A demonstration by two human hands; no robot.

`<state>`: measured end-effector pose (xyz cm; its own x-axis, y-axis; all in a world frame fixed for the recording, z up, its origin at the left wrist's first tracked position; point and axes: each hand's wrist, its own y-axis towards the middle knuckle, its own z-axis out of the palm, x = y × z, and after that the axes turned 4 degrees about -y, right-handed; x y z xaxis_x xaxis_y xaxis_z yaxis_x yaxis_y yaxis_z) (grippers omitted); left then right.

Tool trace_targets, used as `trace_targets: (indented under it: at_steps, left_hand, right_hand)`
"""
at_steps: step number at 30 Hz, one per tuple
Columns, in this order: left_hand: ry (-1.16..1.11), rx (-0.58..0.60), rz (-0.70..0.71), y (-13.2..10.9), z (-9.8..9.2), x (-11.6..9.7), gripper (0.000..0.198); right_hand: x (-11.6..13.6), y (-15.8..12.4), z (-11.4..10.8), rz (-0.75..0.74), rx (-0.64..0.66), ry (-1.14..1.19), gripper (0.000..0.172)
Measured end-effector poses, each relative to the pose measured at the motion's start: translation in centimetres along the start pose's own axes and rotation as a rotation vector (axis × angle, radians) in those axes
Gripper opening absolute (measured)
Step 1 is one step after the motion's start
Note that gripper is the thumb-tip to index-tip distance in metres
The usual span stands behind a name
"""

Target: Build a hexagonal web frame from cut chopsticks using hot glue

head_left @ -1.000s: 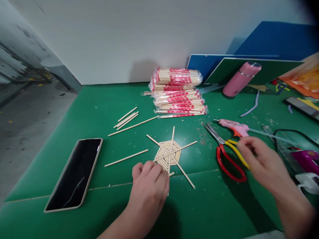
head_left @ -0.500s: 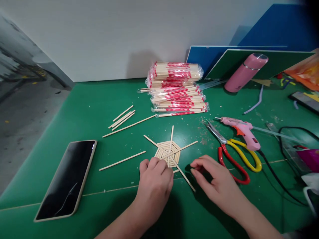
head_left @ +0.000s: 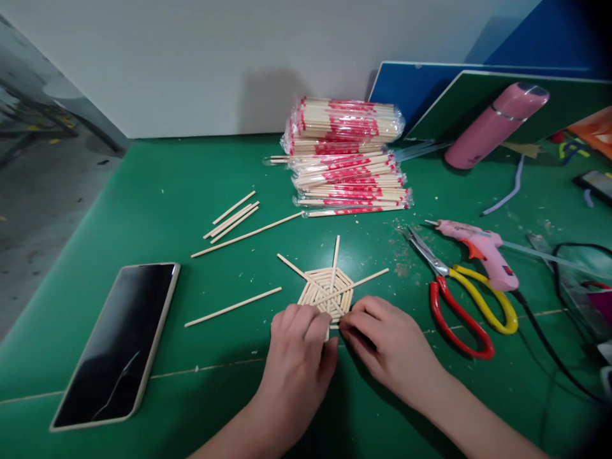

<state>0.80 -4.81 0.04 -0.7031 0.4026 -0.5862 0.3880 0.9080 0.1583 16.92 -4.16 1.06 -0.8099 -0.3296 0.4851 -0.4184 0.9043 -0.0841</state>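
A spiderweb-shaped piece made of chopsticks (head_left: 313, 295) lies flat on the green table, with rings of short sticks between crossed spokes. My left hand (head_left: 299, 347) is closed over its near left edge, fingers curled down and hiding that part. At the near right edge, my right hand (head_left: 392, 338) pinches the piece where a spoke comes out; its fingertips partly cover the contact. Left of the piece rests a single loose chopstick (head_left: 233, 307). Farther back lie several cut stick pieces (head_left: 234, 221) and one long chopstick (head_left: 248, 234).
Wrapped chopstick packs (head_left: 349, 153) are stacked at the back. To the right are scissors (head_left: 459, 290) with red and yellow handles, a pink glue gun (head_left: 482, 248) with a black cord, and a pink flask (head_left: 497, 126). A phone (head_left: 117, 344) lies at left.
My right hand has moved left onto the piece's near right edge, covering the lower right spoke. My left hand stays on the near left edge. The view has shifted slightly.
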Motion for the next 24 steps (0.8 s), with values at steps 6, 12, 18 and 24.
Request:
trace_targets:
  at_steps: [6,12,18,24]
  left_hand:
    - [-0.059,-0.035,0.030,-0.28,0.30,0.41,0.012]
    - [-0.072,-0.010,0.029,-0.05,0.29,0.41,0.011]
    - [-0.033,0.042,0.040,-0.05,0.05,0.41,0.013]
    - [0.056,-0.017,0.106,0.14,0.05,0.27,0.017]
  right_hand:
    - [0.09,0.36,-0.05,0.012,0.025,0.012,0.021]
    - [0.05,0.43,0.20,0.070,0.016,0.061,0.008]
    - [-0.17,0.11,0.19,0.134,-0.056,0.126,0.004]
    - [0.18,-0.28,0.22,0.153,-0.045,0.163,0.010]
